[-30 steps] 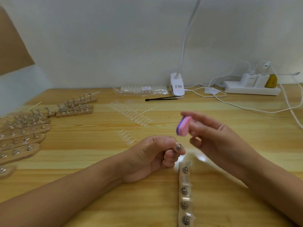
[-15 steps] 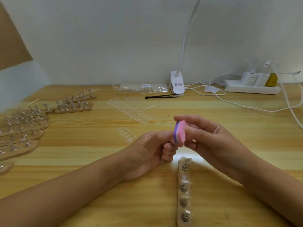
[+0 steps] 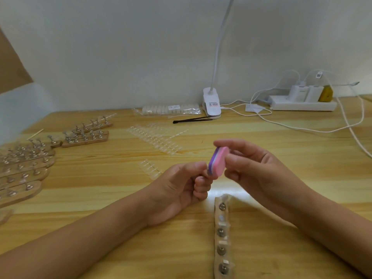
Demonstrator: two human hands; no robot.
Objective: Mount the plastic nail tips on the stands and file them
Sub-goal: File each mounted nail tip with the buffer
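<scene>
the right hand point(image 3: 255, 174) holds a pink-and-purple file block point(image 3: 218, 162) upright between thumb and curled fingers, above the wooden table point(image 3: 281, 148). the left hand point(image 3: 181, 190) is curled just beside it, thumb and forefinger pinching a small piece point(image 3: 205, 172) against the file's lower edge. the block hides most of it, so i cannot tell what it is. a wooden strip of stands point(image 3: 221, 238) lies on the table just in front of both hands. clear nail tip strips point(image 3: 155, 137) lie behind the hands, and more stand strips point(image 3: 84, 137) sit well apart at the left. by the wall are black tweezers point(image 3: 191, 119), a clip lamp point(image 3: 211, 103) and a power strip point(image 3: 302, 104).
</scene>
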